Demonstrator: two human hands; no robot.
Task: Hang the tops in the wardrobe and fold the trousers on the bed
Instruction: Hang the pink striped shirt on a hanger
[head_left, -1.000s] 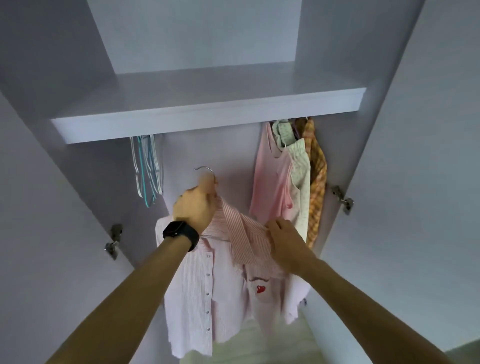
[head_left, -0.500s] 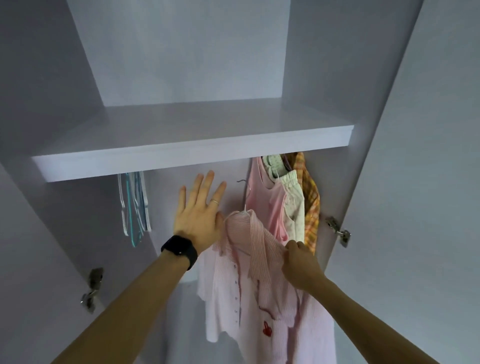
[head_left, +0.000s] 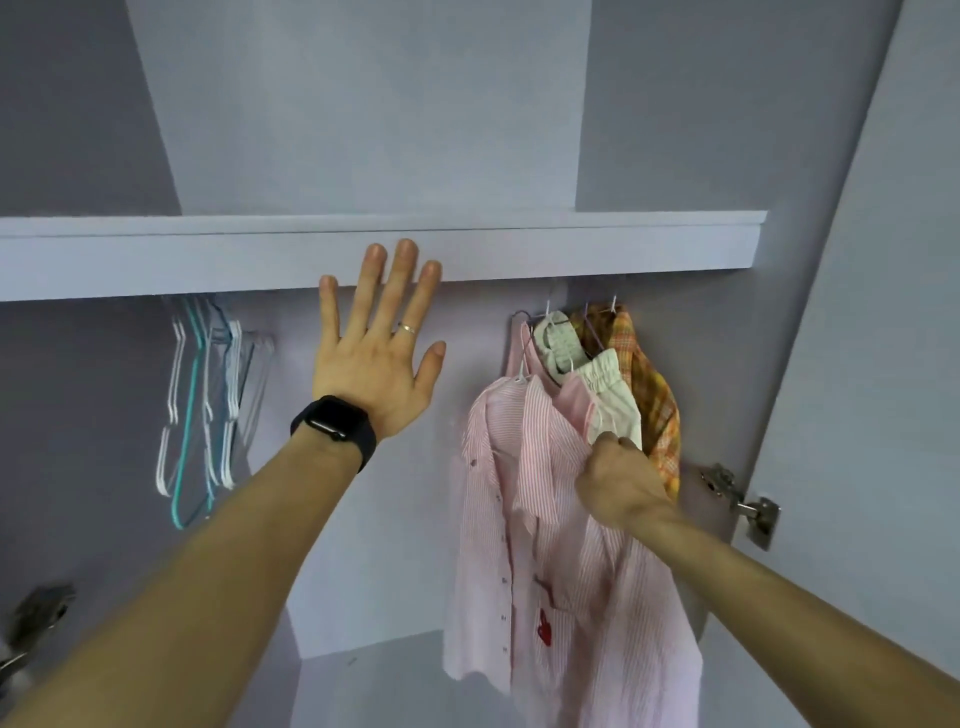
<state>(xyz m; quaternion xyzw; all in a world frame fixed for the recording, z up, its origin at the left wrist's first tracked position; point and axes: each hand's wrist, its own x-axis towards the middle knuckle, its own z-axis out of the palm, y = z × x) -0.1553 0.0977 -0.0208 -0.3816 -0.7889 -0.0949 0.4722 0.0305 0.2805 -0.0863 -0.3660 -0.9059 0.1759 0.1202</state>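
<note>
A pink striped shirt (head_left: 524, 499) with a small red heart on its front hangs on a hanger under the wardrobe shelf (head_left: 571, 249), right of centre. My right hand (head_left: 621, 480) is closed on the shirt's collar area. My left hand (head_left: 376, 343) is raised flat with fingers spread, holding nothing, in front of the shelf edge. A plain pink top (head_left: 517, 345), a cream garment (head_left: 610, 400) and an orange checked top (head_left: 652, 384) hang just behind and to the right of the shirt.
Several bare white and teal hangers (head_left: 200, 405) hang at the left under the shelf. Metal door hinges sit on the right door (head_left: 745, 504) and at the lower left (head_left: 36, 618). The wardrobe floor (head_left: 374, 686) shows below.
My left hand let go of the hanger hook and opened flat. The striped shirt moved right and now hangs beside the other tops, with my right hand still on it.
</note>
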